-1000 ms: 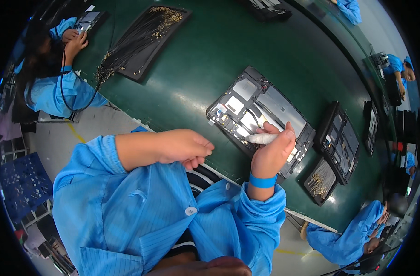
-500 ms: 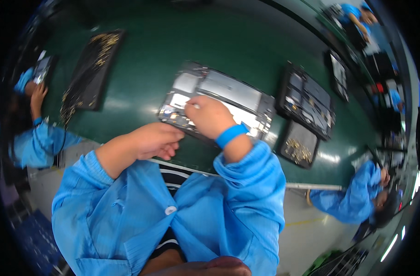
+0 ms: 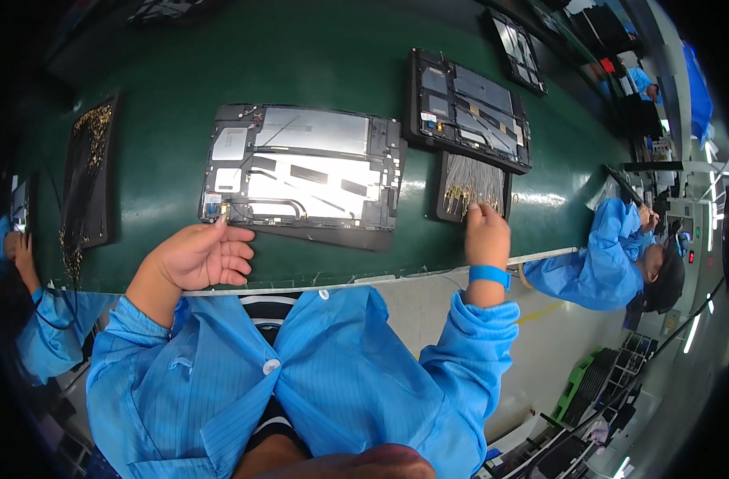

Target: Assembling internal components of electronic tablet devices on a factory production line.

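Moves the right hand (image 3: 487, 233) off the open device (image 3: 305, 166), covered by it half a second ago, across to the small black tray (image 3: 451, 215) on the right. Keeps the left hand (image 3: 201, 259) beside the device's near left corner, much as before.

Bunches the right fingers (image 3: 476, 212) at the near, gold-tipped ends of the thin grey cables (image 3: 472, 176) in that tray; cannot tell whether grasping one or only touching. Wears a blue wristband (image 3: 490, 278) on the same arm. Leaves the left fingers (image 3: 237, 249) released, loosely curled and parted, with the thumb (image 3: 218, 229) up against or just beside the corner of the device.

Has the open device flat on the green table (image 3: 332, 56), straight ahead and a little left, inner side up. Shows a flat black piece (image 3: 340, 238) partly under it, jutting out on the near side.

Has a second open device (image 3: 476, 112) on the right, just beyond the tray and overlapping its far end, and a third open device (image 3: 518, 52) farther off. On the left, shows a long black tray (image 3: 99, 215) with dark cables (image 3: 85, 152), some hanging past its near end. Farther left, shows a co-worker's hand (image 3: 21, 251); at right, another co-worker's blue sleeve (image 3: 612, 231).
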{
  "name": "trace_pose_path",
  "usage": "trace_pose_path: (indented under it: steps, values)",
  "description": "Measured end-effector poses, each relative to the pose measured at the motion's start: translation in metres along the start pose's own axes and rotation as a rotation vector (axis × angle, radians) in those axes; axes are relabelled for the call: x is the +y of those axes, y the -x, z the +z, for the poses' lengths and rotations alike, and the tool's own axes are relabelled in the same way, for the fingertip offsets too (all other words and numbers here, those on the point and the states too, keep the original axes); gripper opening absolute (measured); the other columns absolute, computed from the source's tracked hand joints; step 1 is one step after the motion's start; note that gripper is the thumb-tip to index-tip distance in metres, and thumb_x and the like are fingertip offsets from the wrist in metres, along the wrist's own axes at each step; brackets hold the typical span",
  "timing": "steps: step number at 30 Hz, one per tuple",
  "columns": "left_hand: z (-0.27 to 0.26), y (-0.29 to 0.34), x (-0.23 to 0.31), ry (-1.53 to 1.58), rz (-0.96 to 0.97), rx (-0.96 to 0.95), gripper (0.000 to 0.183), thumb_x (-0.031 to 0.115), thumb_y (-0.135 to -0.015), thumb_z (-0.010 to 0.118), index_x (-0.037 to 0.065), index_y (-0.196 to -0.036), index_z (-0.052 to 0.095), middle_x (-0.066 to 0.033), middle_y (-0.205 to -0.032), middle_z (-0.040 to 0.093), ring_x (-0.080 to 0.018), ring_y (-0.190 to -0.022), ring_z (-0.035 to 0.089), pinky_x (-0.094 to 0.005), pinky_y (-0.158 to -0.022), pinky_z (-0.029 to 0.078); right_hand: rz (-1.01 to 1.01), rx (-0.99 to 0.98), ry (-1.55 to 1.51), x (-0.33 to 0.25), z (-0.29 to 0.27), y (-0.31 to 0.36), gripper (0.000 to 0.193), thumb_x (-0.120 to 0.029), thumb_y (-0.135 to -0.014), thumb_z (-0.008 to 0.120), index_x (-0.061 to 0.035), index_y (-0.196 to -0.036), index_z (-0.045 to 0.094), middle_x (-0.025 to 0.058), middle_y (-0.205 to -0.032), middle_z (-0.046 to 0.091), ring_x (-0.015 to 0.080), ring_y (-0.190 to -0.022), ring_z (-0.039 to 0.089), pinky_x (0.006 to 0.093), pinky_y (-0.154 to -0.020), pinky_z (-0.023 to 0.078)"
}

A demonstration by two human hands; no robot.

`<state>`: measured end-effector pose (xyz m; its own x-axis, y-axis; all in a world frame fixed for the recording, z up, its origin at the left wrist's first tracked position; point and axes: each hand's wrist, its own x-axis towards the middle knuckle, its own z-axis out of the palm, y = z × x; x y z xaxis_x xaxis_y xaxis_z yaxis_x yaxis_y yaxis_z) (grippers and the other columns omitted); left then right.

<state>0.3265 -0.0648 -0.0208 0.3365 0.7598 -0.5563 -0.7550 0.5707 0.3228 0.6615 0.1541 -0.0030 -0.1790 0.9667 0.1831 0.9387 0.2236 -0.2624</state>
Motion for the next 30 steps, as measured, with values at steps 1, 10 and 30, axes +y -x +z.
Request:
trace_pose_path:
  steps: [1, 10, 30]
  values:
    - [0.001, 0.000, 0.000, 0.010, -0.016, 0.001, 0.042, 0.034, -0.087, 0.032, -0.002, -0.107, 0.043, -0.0142, -0.092, 0.055, -0.0259, -0.082, 0.056, -0.0372, -0.069, 0.047, 0.008, 0.003, 0.000, 0.000, -0.001, 0.003, 0.030, -0.026, -0.079, 0.045, 0.0010, -0.083, 0.058, 0.0212, -0.080, 0.057, 0.0370, -0.073, 0.053, 0.0396, -0.065, 0.042]
    - [0.016, 0.002, -0.002, -0.219, -0.014, 0.249, 0.037, 0.030, -0.084, 0.042, -0.001, -0.105, 0.046, -0.0111, -0.088, 0.055, -0.0229, -0.080, 0.055, -0.0365, -0.070, 0.046, 0.425, 0.100, -0.388, 0.000, -0.012, 0.038, 0.032, -0.027, -0.081, 0.046, 0.0025, -0.087, 0.055, 0.0156, -0.080, 0.058, 0.0270, -0.073, 0.055, 0.0335, -0.066, 0.042]
    - [0.076, 0.012, -0.024, -2.061, 1.010, 0.122, 0.025, 0.013, -0.057, 0.057, 0.009, -0.081, 0.055, -0.0045, -0.070, 0.046, -0.0194, -0.063, 0.049, -0.0282, -0.051, 0.043, 0.003, -1.417, -0.928, -0.123, -0.021, 0.091, 0.027, -0.027, -0.080, 0.053, -0.0015, -0.087, 0.057, 0.0059, -0.078, 0.058, 0.0108, -0.074, 0.052, 0.0229, -0.066, 0.042]
